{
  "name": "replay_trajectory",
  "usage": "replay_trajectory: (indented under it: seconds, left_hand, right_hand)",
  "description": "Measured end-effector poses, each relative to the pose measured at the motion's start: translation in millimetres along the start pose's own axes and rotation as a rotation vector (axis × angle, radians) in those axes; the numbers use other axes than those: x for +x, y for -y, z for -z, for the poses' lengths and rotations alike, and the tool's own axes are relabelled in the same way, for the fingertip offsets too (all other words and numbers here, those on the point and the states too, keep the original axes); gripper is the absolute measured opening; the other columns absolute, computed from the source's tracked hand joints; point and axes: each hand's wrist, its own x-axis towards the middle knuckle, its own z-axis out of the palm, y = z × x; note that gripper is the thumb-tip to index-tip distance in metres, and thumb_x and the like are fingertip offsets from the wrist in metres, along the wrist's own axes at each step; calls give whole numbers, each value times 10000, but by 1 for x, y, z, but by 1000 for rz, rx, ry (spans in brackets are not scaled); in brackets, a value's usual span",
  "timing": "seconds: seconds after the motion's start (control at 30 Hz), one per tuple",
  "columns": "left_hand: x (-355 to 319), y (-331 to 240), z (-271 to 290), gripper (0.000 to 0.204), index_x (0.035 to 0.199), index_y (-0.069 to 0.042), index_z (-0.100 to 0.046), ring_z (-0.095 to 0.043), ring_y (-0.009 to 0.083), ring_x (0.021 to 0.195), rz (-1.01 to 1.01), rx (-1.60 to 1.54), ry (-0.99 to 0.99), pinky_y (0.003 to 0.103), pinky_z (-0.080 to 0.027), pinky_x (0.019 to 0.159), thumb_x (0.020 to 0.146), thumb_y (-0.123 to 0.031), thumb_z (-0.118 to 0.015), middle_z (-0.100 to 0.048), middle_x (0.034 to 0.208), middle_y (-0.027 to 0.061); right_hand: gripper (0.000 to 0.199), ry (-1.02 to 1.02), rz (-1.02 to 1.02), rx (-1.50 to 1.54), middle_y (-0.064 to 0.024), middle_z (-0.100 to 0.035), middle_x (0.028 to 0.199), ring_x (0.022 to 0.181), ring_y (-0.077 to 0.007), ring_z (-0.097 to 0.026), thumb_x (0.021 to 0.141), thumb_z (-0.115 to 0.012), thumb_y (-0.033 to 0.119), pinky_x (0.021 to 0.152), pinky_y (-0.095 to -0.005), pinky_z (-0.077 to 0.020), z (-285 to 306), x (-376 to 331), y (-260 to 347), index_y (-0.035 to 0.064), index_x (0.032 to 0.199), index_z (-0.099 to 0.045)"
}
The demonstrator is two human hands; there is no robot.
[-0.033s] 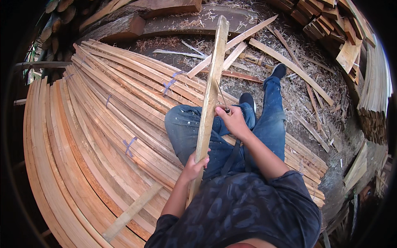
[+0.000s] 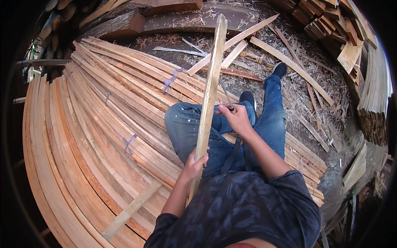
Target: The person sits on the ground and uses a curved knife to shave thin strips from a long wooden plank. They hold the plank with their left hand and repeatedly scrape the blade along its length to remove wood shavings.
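A long pale wooden strip (image 2: 211, 91) slants upright in front of me, its lower end against my shirt. My left hand (image 2: 196, 166) is closed around its lower part, above my thigh. To the right of the strip, my right hand (image 2: 236, 119) is closed on a knife with a narrow grey blade (image 2: 224, 89) and a short dark handle (image 2: 232, 109). The blade points up and away, close beside the strip's right edge; whether they touch I cannot tell. Part of the handle is hidden by the fingers.
Bundles of long wooden strips (image 2: 103, 124), tied with purple bands (image 2: 129, 144), spread under and left of me. A crosspiece (image 2: 132, 211) lies over them. Shavings (image 2: 306, 95) and loose slats (image 2: 291, 68) cover the ground ahead. Stacked timber (image 2: 331, 25) stands far right; thick beams (image 2: 198, 20) lie beyond.
My right hand with the knife has shifted slightly right, away from the strip, and the blade tilts more. The strip's top leans slightly left; my left hand keeps its hold.
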Motion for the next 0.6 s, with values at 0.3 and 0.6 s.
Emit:
replay_trajectory:
  seconds: [0.3,0.6]
  left_hand:
    - [-21,-5,-13,540,1298,32,-351,-524,523,1075,-94,568,-452,502,-414,939,838,-126,-587,-539,1135,348]
    - [-37,11,-2,585,1301,50,-329,-527,529,1045,25,681,-562,535,-423,903,807,-127,-586,-526,1131,362]
  right_hand:
    - [215,97,174,-740,-190,-596,580,564,-388,-602,800,-681,211,560,-437,-501,21,-22,14,17,708,-691]
    - [171,252,251,-996,-169,-659,656,611,-344,-656,731,-679,219,606,-437,-533,-22,-16,16,67,783,-737]
